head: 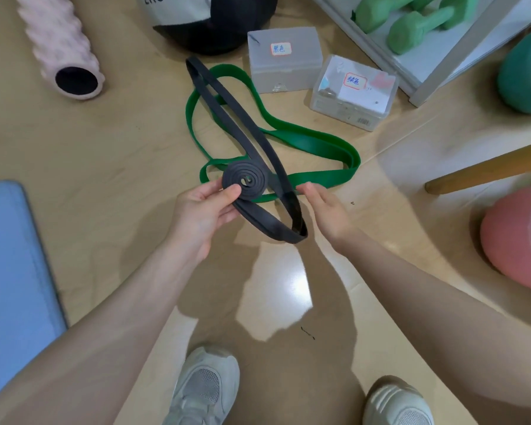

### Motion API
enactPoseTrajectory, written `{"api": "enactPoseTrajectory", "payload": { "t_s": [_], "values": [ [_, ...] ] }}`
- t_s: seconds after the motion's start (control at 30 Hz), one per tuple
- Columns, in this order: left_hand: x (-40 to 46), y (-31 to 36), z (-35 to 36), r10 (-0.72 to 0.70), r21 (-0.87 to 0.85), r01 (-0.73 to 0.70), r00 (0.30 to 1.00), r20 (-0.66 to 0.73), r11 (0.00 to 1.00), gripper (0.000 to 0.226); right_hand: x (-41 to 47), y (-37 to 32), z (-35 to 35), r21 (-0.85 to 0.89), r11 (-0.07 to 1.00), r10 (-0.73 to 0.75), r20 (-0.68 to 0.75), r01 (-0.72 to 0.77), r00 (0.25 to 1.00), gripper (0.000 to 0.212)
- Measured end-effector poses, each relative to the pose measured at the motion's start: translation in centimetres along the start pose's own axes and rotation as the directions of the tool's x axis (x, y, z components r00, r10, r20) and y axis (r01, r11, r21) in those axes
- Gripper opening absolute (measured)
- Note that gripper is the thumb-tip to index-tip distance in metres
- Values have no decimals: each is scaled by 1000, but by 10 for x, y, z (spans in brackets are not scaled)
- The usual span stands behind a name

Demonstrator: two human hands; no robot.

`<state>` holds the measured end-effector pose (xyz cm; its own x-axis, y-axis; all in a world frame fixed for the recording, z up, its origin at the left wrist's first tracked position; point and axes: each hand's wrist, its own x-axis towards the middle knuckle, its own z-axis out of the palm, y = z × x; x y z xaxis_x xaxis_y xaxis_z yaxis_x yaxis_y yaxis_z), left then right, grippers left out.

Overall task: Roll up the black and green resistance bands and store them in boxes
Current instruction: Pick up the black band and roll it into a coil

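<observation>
At the far left a blue mat [16, 259] is cut off by the frame edge, and a pink foam roller [59, 47] runs out of view at the top. Bare wooden floor [105, 142] lies open between them and the bands. The left hand [201, 214] pinches the rolled coil of the black resistance band [246, 180] between thumb and fingers; the fingers behind the coil are hidden. The unrolled part of the band runs far-left over the green resistance band [307, 145], which lies loose on the floor, and a near loop hangs just right of the coil. The right hand [327, 210] is beside that loop with fingers curled; whether it actually grips the band cannot be told. Farther right stand two closed translucent boxes, the black-labelled box [284, 58] and the green-labelled box [354, 92], touching. Green dumbbells [417, 29] on a shelf are partly cropped.
</observation>
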<state>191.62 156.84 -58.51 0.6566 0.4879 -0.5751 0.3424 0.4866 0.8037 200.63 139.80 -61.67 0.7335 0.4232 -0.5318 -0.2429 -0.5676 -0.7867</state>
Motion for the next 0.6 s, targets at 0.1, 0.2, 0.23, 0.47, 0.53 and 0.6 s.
{"api": "enactPoseTrajectory", "payload": {
  "t_s": [0.1, 0.2, 0.23, 0.47, 0.53, 0.6],
  "values": [
    [16, -2, -10, -8, 14, 8, 999, -36, 1000, 35, 50, -3, 11, -252, 966, 33, -72, -50, 997, 43],
    [30, -6, -17, -15, 18, 16, 998, -55, 1000, 28, 89, -3, 22, -427, 898, 58, -110, -100, 992, 47],
    [34, -7, -18, -21, 10, 21, 998, -64, 1000, 27, 98, -4, 26, -476, 873, 49, -132, -107, 990, 46],
    [51, -15, -27, -38, 42, 43, 994, -106, 998, 21, 135, -11, 40, -823, 566, 30, -37, -47, 999, 56],
    [53, -14, -29, -31, 53, 37, 993, -116, 998, 24, 138, -14, 42, -876, 482, -9, -16, -9, 1000, 62],
    [55, -12, -32, -25, 56, 31, 994, -110, 998, 22, 140, -14, 45, -890, 455, -58, -8, 19, 998, 54]
  ]
}}
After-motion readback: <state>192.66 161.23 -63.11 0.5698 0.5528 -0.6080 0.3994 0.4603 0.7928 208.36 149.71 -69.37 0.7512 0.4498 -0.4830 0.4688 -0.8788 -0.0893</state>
